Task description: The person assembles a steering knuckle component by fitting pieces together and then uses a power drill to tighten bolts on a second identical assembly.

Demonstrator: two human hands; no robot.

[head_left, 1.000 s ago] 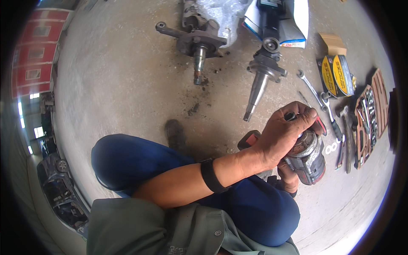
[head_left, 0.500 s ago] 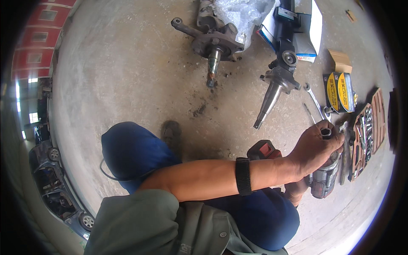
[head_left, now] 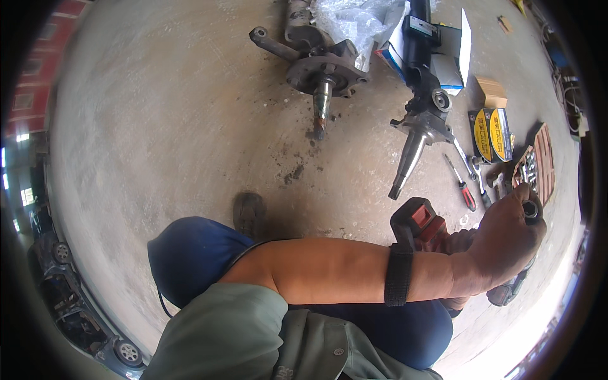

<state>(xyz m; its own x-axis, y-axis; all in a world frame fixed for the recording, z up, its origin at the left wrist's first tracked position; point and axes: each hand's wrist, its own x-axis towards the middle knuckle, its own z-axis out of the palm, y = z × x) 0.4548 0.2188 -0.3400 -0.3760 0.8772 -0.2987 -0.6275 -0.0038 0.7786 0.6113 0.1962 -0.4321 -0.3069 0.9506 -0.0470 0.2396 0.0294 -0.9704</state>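
My left arm, with a black wristband, reaches across to the right. The fingers of my left hand (head_left: 506, 247) are closed around a metal socket (head_left: 531, 209), its hollow end facing up. Beneath that arm is a cordless impact wrench (head_left: 429, 229) with a red and black battery end. My right hand (head_left: 461, 240) grips its handle, partly hidden by the left forearm. The wrench's grey body (head_left: 510, 289) shows below my left hand. Whether the socket sits on the wrench's nose is hidden by my hand.
On the concrete floor lie a worn steering knuckle (head_left: 323, 69) and a black strut (head_left: 419, 54) with a shiny spindle (head_left: 411, 155). Bubble wrap (head_left: 351, 22), a yellow-black box (head_left: 489, 135), a screwdriver (head_left: 467, 195), a wrench (head_left: 460, 149) and an open socket case (head_left: 543, 158) lie nearby.
Both hands, the socket and the impact wrench appear further right and lower in view. The view itself has shifted, and the screwdriver's red handle is now uncovered.
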